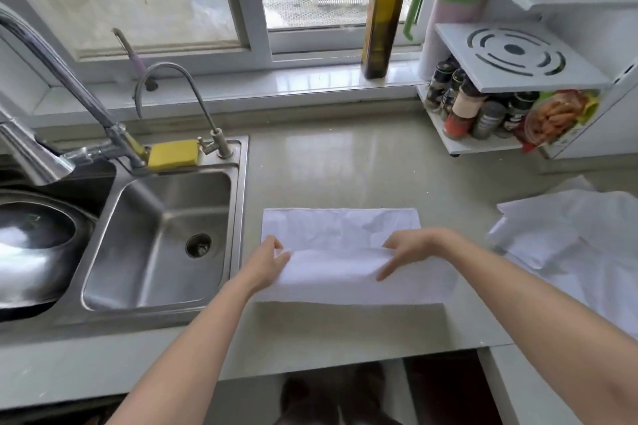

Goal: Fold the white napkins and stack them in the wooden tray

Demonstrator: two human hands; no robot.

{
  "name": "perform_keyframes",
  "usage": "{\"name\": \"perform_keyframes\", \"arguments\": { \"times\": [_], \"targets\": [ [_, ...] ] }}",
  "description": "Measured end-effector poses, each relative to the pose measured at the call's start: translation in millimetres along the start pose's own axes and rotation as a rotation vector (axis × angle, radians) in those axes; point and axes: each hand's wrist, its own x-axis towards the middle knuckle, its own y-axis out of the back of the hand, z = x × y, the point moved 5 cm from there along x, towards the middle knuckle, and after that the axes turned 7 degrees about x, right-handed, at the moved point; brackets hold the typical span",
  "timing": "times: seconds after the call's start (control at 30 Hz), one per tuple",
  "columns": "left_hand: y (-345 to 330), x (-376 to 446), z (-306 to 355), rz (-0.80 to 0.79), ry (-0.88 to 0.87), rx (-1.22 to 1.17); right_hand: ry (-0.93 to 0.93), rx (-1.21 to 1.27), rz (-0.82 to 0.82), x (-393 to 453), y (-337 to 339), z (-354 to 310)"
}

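A white napkin (341,228) lies on the grey counter in front of me, its near half lifted and folded over toward the far edge. My left hand (267,260) pinches the left corner of the raised flap. My right hand (411,250) pinches the flap's right corner, with the fingers spread over the cloth. A loose pile of white napkins (566,245) lies at the right side of the counter. No wooden tray is in view.
A steel double sink (158,238) with a tall faucet (69,86) and a yellow sponge (172,153) sits to the left; a wok (34,245) fills its left basin. A dark glass bottle (383,17) stands on the windowsill. A white spice rack (511,93) occupies the back right.
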Motion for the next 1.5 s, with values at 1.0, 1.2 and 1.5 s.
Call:
{"name": "perform_keyframes", "arguments": {
  "times": [1.0,1.2,1.5],
  "targets": [
    [11.3,103.6,9.8,0.288,0.071,0.284,0.06,-0.237,0.686,101.4,38.3,-16.6],
    [9.4,105.7,11.5,0.25,0.128,0.309,0.039,-0.241,0.694,102.3,40.3,-19.3],
    [9.1,112.0,8.4,0.249,0.126,0.338,0.025,-0.229,0.692,101.0,40.3,-21.5]
  ]
}}
